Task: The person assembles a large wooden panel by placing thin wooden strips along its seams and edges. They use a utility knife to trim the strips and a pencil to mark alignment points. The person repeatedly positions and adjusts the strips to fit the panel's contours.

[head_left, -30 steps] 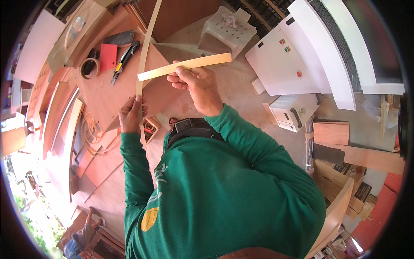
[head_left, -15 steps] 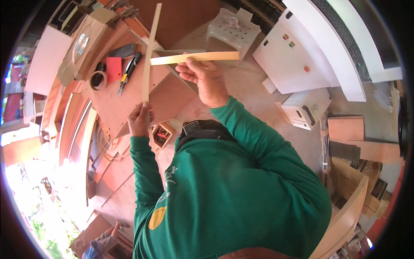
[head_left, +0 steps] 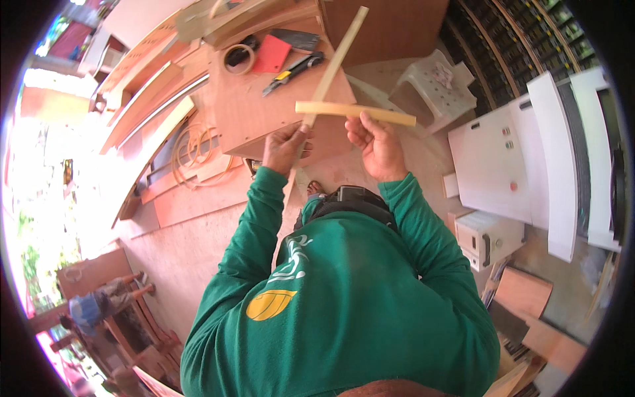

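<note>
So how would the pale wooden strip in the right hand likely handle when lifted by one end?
The pale wooden strip looks thin yet stays straight while the right hand holds it near one end, so it is probably stiff and light. Its flat faces suggest it would not roll.

Left hand (head_left: 286, 147), right hand (head_left: 376, 140) — raised, closed grip.

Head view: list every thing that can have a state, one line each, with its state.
Left hand: closed around the long pale wooden strip.
Long pale wooden strip: held tilted, pointing up and away.
Right hand: gripping the short pale wooden strip.
Short pale wooden strip: held level, crossing the long one.
Yellow-and-black utility knife: lying flat on the brown board.
Tape roll: lying flat.
White plastic stool: standing upright.
</note>
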Demonstrator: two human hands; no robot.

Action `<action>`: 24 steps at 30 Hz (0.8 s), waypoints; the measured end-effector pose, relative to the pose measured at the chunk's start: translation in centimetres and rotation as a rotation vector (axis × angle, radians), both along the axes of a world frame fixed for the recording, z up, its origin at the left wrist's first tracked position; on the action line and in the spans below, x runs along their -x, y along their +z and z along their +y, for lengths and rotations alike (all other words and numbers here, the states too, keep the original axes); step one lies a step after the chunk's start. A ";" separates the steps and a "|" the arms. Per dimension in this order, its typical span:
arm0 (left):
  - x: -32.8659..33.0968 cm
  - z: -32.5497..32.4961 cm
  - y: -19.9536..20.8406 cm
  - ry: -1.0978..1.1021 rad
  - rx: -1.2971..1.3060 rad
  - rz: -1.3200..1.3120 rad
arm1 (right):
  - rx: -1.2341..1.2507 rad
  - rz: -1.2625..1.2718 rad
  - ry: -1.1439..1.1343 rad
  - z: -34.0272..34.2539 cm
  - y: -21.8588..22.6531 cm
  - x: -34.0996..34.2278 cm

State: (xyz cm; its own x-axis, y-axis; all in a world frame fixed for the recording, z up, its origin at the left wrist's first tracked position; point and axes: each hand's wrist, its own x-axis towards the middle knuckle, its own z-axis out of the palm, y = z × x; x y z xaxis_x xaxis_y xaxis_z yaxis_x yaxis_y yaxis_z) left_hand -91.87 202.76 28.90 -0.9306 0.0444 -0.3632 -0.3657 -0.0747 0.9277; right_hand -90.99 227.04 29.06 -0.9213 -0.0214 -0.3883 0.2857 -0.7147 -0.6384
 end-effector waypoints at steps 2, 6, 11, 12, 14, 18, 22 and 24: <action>-0.1 -0.1 0.2 0.005 0.007 0.011 | -0.034 -0.088 0.073 -1.6 -2.1 0.0; 0.1 -1.2 -1.0 0.006 0.003 -0.023 | -0.076 -0.191 0.227 -2.7 -2.9 -0.8; 0.4 -1.4 -0.1 0.044 -0.012 -0.050 | -0.371 -0.244 0.812 -0.3 2.1 -1.3; 0.5 -1.4 -0.1 0.045 0.009 -0.045 | -0.603 -0.091 0.742 -0.3 3.5 -0.8; 0.9 -2.8 -1.2 -0.028 0.038 -0.049 | -1.048 0.202 0.603 -0.5 4.8 -1.4; 1.0 -3.1 -0.5 -0.094 0.006 -0.027 | -1.359 0.528 0.326 -2.9 4.1 2.4; 1.5 -2.5 0.0 -0.136 0.058 0.035 | -1.198 0.551 0.368 -4.8 1.5 3.5; 1.4 -2.3 0.0 -0.090 0.008 0.055 | -1.158 0.473 0.442 -4.9 2.4 3.5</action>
